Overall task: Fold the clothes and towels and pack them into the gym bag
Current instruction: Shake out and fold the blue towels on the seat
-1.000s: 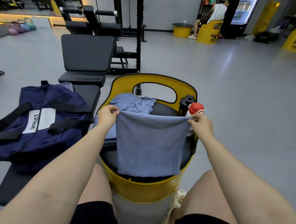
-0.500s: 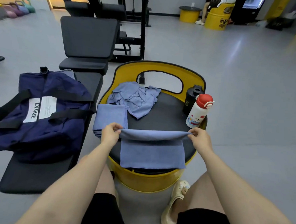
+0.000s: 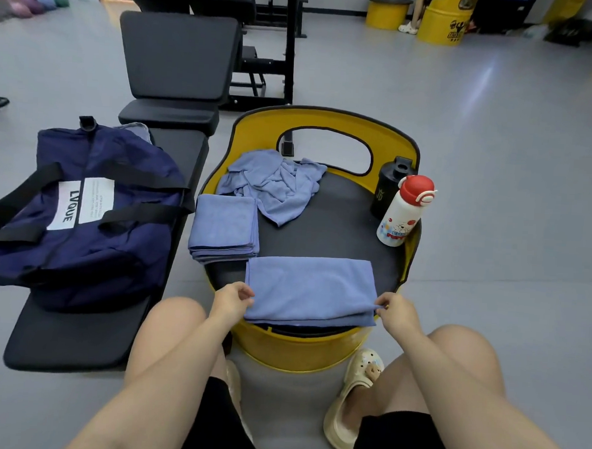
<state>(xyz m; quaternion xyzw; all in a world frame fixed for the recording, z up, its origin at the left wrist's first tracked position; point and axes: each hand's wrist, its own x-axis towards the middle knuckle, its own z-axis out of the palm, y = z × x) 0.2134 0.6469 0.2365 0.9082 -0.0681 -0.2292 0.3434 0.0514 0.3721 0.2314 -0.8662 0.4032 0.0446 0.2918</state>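
A blue towel (image 3: 310,288) lies folded in half on the near part of the yellow barrel seat (image 3: 302,348). My left hand (image 3: 230,301) pinches its near left corner and my right hand (image 3: 398,313) pinches its near right corner. A stack of folded blue towels (image 3: 224,227) sits at the seat's left edge. Behind it lies a crumpled blue cloth (image 3: 272,183). The navy gym bag (image 3: 79,209) rests on the black bench (image 3: 72,343) to the left, its top shut as far as I can see.
A white bottle with a red cap (image 3: 403,212) and a black shaker (image 3: 391,184) stand at the seat's right edge. My knees and a cream clog (image 3: 354,395) are below. A black weight bench backrest (image 3: 178,53) stands behind; grey floor lies to the right.
Both hands brought the towel's top edge down and toward me, folding the hanging towel in half; it now lies flat on the seat. The view tilted downward.
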